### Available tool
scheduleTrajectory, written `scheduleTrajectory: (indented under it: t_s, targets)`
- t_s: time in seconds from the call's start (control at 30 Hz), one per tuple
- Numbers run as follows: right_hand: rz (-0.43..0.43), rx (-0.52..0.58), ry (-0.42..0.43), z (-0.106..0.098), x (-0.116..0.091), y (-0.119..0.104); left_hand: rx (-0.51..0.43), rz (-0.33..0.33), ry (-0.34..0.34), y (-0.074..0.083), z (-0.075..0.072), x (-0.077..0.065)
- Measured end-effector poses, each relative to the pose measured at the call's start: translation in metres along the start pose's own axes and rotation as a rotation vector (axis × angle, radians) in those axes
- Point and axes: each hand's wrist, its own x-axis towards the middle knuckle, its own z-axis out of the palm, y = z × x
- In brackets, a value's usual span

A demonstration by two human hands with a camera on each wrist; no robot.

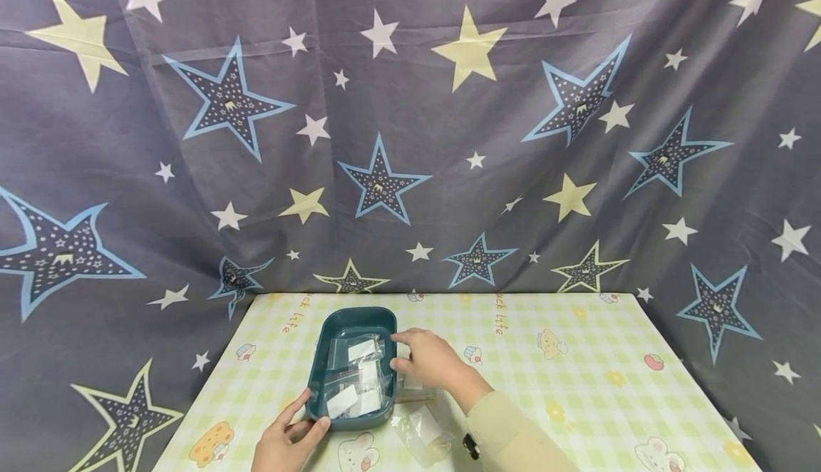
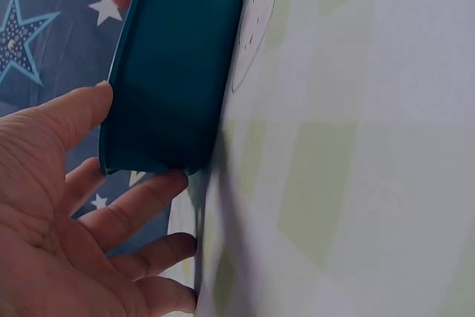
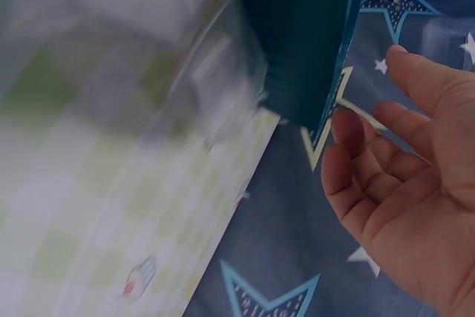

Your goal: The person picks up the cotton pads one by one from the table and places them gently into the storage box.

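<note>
A dark teal rectangular tray (image 1: 340, 333) rests on the table and contains several clear plastic packets (image 1: 343, 401) with white pieces inside. At its near left corner is my left hand (image 1: 288, 436). In the left wrist view, the thumb (image 2: 93, 105) touches the tray's rim and the spread fingers (image 2: 141, 209) lie along the corner. My right hand (image 1: 430, 361) is beside the right rim. Seen from the right wrist, its fingers (image 3: 349, 198) bend loosely, hold nothing, and have the thumb tip just off the rim.
More clear packets (image 1: 423, 429) lie on the table to the right of the tray, partly under the right forearm. A green-checked cloth (image 1: 609, 379) with cartoon prints covers the table. Behind it hangs a dark star-patterned curtain (image 1: 410, 101).
</note>
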Motion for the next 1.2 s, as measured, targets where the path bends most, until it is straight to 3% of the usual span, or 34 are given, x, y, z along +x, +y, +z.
scheduleTrajectory:
  t_s: [0.43, 0.67, 0.87, 1.2]
  targets:
    - [0.099, 0.027, 0.093, -0.027, -0.060, 0.083, 0.216, 0.069, 0.052, 0.011, 0.000, -0.003]
    - [0.155, 0.066, 0.041, -0.041, -0.100, 0.113, 0.264, 0.102, 0.045, 0.013, 0.005, -0.003]
    - [0.134, 0.114, -0.028, -0.038, -0.127, 0.117, 0.247, 0.083, 0.024, 0.012, 0.007, -0.002]
    - [-0.052, 0.148, -0.153, -0.012, -0.138, 0.085, 0.215, 0.065, -0.018, 0.014, 0.002, 0.001]
